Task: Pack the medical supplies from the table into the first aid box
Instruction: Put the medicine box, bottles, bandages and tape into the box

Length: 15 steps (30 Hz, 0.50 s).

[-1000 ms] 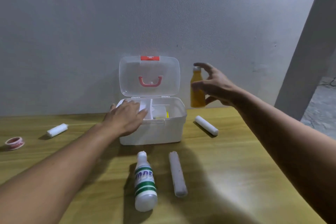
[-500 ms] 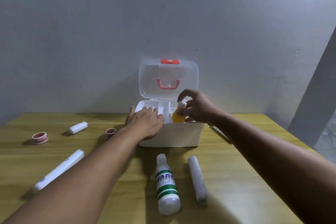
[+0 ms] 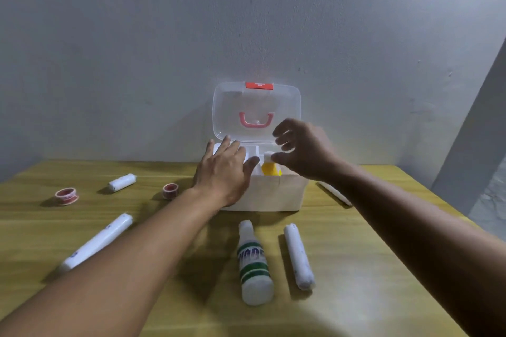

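The white first aid box [image 3: 276, 195] stands at the back of the wooden table, its clear lid [image 3: 227, 112] with a pink handle raised. An orange bottle [image 3: 271, 168] with a white cap stands inside the box's right part. My right hand [image 3: 304, 149] hovers just above it with fingers spread, holding nothing. My left hand [image 3: 223, 172] lies flat on the box's left front rim. On the table lie a white bottle with green stripes [image 3: 254, 262], a long gauze roll [image 3: 298, 256], a white tube [image 3: 95, 242], a short roll [image 3: 121, 182] and two tape rolls [image 3: 66, 195] [image 3: 170, 190].
Another white roll [image 3: 335, 193] lies right of the box, partly hidden by my right forearm. A grey wall stands right behind the box. The table's right edge [image 3: 427, 189] runs beside a grey pillar.
My right hand carried the orange bottle from the right into the box, set it down and let go, and now opens above it. The left hand stayed on the box.
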Motion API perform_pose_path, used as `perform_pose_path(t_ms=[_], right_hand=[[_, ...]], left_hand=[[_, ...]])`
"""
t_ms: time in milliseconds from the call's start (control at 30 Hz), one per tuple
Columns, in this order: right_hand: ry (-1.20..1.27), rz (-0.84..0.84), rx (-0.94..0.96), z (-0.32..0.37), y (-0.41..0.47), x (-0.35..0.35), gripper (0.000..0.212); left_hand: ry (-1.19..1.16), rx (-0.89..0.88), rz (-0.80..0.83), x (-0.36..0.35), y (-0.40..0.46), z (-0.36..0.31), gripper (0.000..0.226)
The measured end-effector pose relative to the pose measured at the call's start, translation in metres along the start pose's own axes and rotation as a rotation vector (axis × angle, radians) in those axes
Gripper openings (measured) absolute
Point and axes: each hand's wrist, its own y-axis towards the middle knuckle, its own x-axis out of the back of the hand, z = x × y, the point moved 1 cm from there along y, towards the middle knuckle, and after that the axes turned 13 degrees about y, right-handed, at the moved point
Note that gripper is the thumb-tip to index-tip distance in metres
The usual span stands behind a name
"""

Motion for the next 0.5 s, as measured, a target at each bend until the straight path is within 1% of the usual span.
perform_pose_path(t_ms=[33, 67, 100, 133, 200, 233, 267, 400, 500], right_hand=[[0.004, -0.04, 0.021, 0.009, -0.01, 0.002, 0.033], [0.005, -0.032, 0.009, 0.018, -0.022, 0.003, 0.025], [0.012, 0.039, -0.045, 0.023, -0.034, 0.0, 0.019], [0.026, 0.161, -0.142, 0.027, -0.048, -0.006, 0.02], [0.051, 0.413, -0.355, 0.033, -0.073, -0.023, 0.034], [0.043, 0.485, -0.413, 0.034, -0.083, -0.033, 0.041], [0.036, 0.511, -0.435, 0.035, -0.09, -0.04, 0.046], [0.031, 0.468, -0.485, 0.033, -0.097, -0.047, 0.039], [0.128, 0.515, -0.593, 0.028, -0.096, -0.031, 0.04]], left_hand=[[-0.063, -0.012, -0.037, 0.003, -0.003, -0.001, 0.052], [-0.124, -0.018, -0.062, 0.005, -0.005, -0.001, 0.047], [-0.168, -0.026, -0.076, 0.007, -0.008, 0.0, 0.043], [-0.2, -0.037, -0.079, 0.006, -0.011, 0.001, 0.039], [-0.239, -0.063, -0.065, 0.001, -0.017, 0.004, 0.034], [-0.247, -0.068, -0.051, -0.001, -0.02, 0.006, 0.033], [-0.252, -0.066, -0.036, -0.004, -0.022, 0.008, 0.032], [-0.285, -0.052, -0.02, -0.003, -0.024, 0.01, 0.023], [-0.314, -0.055, -0.029, -0.001, -0.023, 0.009, 0.022]])
